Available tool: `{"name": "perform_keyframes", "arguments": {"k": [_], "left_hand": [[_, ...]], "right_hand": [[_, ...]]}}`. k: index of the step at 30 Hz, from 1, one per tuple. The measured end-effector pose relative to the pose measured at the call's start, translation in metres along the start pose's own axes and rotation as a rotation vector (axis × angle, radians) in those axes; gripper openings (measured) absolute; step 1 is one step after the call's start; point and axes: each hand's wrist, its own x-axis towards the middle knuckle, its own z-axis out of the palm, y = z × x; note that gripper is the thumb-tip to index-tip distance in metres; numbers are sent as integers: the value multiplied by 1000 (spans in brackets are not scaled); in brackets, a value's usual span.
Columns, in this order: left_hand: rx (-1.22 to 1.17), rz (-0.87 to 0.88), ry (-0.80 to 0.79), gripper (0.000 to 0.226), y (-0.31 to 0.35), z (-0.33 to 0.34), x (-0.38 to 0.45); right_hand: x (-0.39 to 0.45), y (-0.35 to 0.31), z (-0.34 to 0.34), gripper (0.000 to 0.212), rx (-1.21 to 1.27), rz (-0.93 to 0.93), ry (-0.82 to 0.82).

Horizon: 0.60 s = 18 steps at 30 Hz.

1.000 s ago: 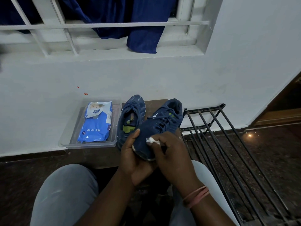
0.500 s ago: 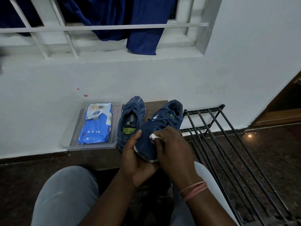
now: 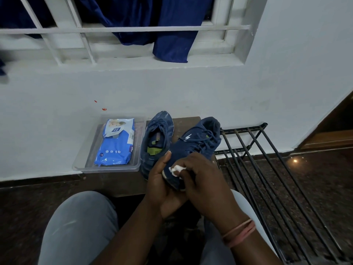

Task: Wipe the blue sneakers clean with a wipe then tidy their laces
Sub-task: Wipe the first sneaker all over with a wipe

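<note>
My left hand grips the toe end of a blue sneaker, held up and tilted with its heel pointing away. My right hand pinches a small bunched white wipe and presses it against the sneaker's toe near the sole edge. The second blue sneaker stands on a low brown stool just behind, its opening and green insole showing. Laces on both sneakers lie loose across the tongues.
A clear plastic tray on the stool's left holds a blue pack of wipes. A black metal rack lies on the dark floor to the right. A white wall and barred window stand behind; my grey-trousered knees are below.
My right hand with the wipe has slid back down towards the sneaker's toe. The sneaker and left hand stay almost where they were.
</note>
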Motion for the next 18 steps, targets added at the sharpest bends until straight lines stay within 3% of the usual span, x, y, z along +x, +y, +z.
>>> {"name": "perform_keyframes", "arguments": {"k": [3,5,7,9,12,14,18], "left_hand": [[60,48,15,56,-3,2,2],[82,85,-6,51,-4,0,5],[88,130,-78,62,-2,-6,5],[130,84,-51,65,-1,-1,3],[-13,49,-50,71,-2,2,-2],[-38,23,-61,69,-5,6,-1],[-90,-8,-126,70,-13,12,-6]], "right_hand": [[4,0,0,18,-121,22,53],[3,-11,-1,20,-54,-75,-72],[0,-19,-1,22,-59,-133,-150],[-1,-10,-1,21,-44,-66,6],[-3,16,-8,19,168,165,348],[-6,24,-11,21,248,222,423],[-13,18,-2,18,287,148,423]]}}
